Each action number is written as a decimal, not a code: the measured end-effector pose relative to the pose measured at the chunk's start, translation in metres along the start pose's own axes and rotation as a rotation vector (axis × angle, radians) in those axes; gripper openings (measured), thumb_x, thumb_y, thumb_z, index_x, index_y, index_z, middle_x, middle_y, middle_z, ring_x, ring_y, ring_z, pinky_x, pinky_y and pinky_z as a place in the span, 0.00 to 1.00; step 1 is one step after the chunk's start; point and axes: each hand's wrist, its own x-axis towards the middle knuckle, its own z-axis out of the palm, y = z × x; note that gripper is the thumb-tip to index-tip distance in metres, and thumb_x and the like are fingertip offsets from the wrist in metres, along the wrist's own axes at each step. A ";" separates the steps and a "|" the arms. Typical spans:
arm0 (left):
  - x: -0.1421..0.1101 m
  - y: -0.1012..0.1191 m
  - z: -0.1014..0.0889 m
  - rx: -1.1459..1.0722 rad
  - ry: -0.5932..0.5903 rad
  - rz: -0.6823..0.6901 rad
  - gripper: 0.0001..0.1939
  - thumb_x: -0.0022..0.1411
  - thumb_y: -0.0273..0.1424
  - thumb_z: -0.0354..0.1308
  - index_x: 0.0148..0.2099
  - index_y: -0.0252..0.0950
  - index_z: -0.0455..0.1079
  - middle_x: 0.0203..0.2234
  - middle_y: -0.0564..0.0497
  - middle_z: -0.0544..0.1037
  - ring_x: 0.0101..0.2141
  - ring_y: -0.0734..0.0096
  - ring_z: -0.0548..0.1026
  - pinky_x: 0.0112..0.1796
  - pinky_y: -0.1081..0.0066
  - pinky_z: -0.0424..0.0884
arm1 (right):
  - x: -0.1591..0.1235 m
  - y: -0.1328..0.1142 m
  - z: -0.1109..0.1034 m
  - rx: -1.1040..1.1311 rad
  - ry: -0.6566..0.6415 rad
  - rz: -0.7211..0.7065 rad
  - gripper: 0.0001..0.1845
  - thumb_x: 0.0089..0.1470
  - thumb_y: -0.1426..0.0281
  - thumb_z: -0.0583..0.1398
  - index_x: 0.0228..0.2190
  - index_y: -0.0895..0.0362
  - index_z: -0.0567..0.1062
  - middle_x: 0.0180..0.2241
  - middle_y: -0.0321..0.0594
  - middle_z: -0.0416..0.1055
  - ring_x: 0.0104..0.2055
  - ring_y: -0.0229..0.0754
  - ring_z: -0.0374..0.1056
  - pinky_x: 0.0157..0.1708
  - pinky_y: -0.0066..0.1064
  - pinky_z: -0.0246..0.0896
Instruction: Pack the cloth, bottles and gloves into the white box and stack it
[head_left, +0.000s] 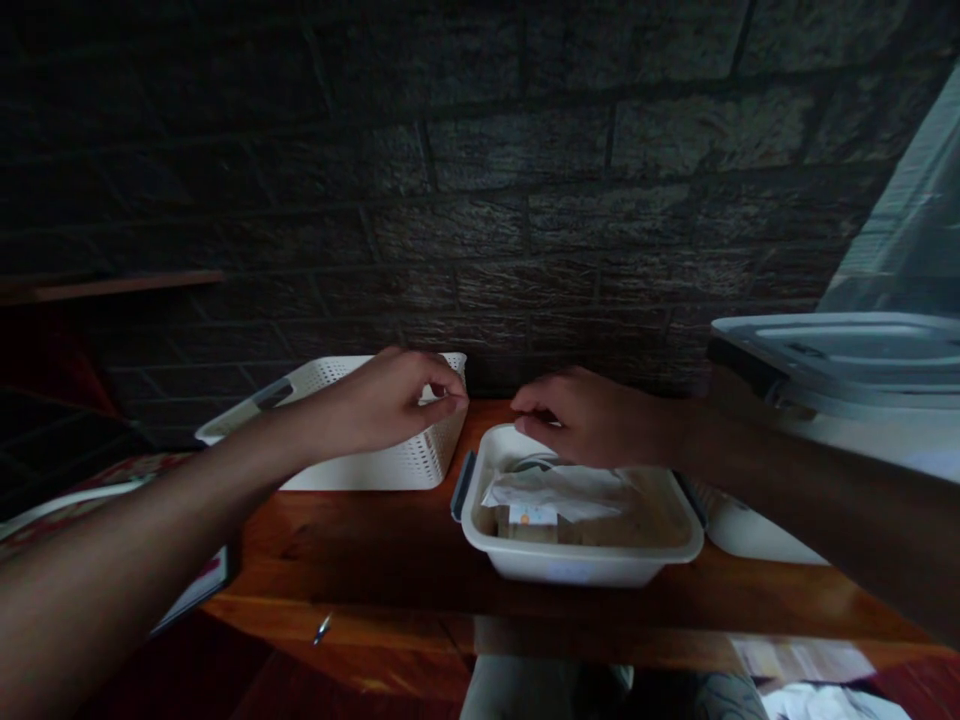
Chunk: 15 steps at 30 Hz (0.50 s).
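Note:
My left hand is in front of and above a white perforated basket, thumb and fingers curled into a pinch. Over the back rim of a white plastic bin, my right hand is also closed, its fingers bent towards the thumb. Whatever sits between the fingertips of either hand, if anything, is too small or dark to make out. Inside the bin lie a crumpled translucent plastic bag and a small packet with a white label.
To the right stands a larger container with a translucent lid. All these stand on a wooden table against a dark brick wall. A metal drawer handle or key shows at its front. A wooden shelf juts out left.

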 end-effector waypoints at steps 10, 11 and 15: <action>-0.020 -0.037 0.003 0.010 -0.001 -0.060 0.14 0.69 0.41 0.57 0.45 0.42 0.82 0.36 0.57 0.85 0.35 0.67 0.79 0.37 0.73 0.68 | 0.034 0.004 -0.004 -0.030 0.127 0.072 0.13 0.64 0.70 0.61 0.45 0.63 0.82 0.43 0.46 0.84 0.43 0.43 0.79 0.43 0.29 0.66; -0.022 -0.045 0.003 0.015 0.003 -0.067 0.14 0.69 0.40 0.57 0.45 0.42 0.82 0.37 0.57 0.85 0.36 0.67 0.79 0.38 0.73 0.68 | 0.037 0.004 -0.005 -0.040 0.124 0.080 0.12 0.64 0.70 0.61 0.45 0.63 0.82 0.43 0.45 0.84 0.43 0.43 0.79 0.43 0.29 0.66; -0.030 -0.078 0.001 0.045 0.030 -0.134 0.14 0.68 0.40 0.59 0.47 0.40 0.82 0.40 0.57 0.85 0.38 0.66 0.79 0.40 0.72 0.69 | 0.052 0.006 -0.009 -0.073 0.151 0.143 0.12 0.64 0.70 0.61 0.44 0.62 0.82 0.40 0.42 0.84 0.41 0.41 0.78 0.43 0.29 0.66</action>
